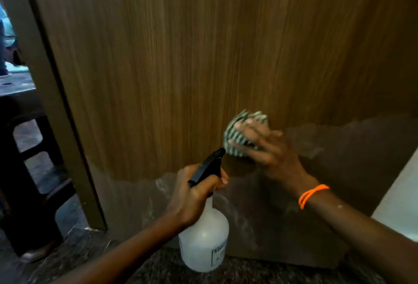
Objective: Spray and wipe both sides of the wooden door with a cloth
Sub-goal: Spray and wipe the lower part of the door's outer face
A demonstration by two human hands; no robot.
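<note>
The wooden door (181,57) fills most of the view, brown with vertical grain and a duller, worn band along its lower part. My right hand (262,145) presses a bunched green-and-white striped cloth (243,132) flat against the door, just above that band. My left hand (194,195) grips the neck of a white spray bottle (203,238) with a black trigger head (208,166). The nozzle points up and right toward the cloth, close to the door. An orange thread band circles my right wrist.
The door's left edge (67,125) stands open to a gap. Through it I see a dark stool or frame (27,159) and a lit floor beyond. The floor below is dark speckled stone (158,270). A pale wall (400,204) shows at the right.
</note>
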